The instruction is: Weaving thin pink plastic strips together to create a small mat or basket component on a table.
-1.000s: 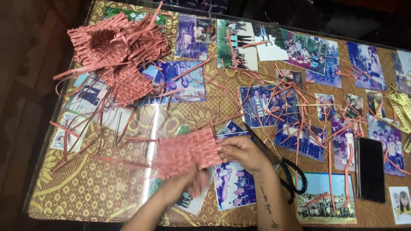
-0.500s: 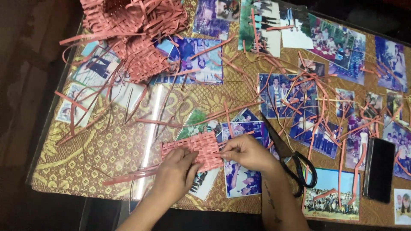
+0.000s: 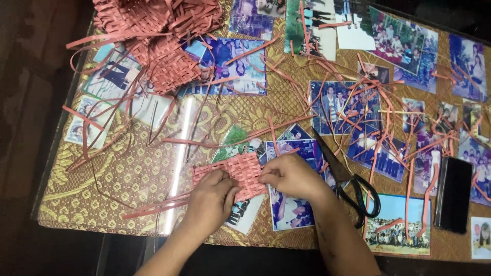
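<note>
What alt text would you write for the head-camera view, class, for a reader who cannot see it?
Two bare hands, left hand and right hand, hold a small pink woven mat on a glass-topped table spread with photographs. Loose pink strips, black-handled scissors and a dark phone lie nearby.

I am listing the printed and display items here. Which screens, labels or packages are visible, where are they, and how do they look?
Phone: right side of the table, beside the scissors; flat black rectangle, screen dark.
Photos: printed colour pictures spread flat under the glass top; rectangular, mostly blue, green and white.
No packages or signs visible.
</note>
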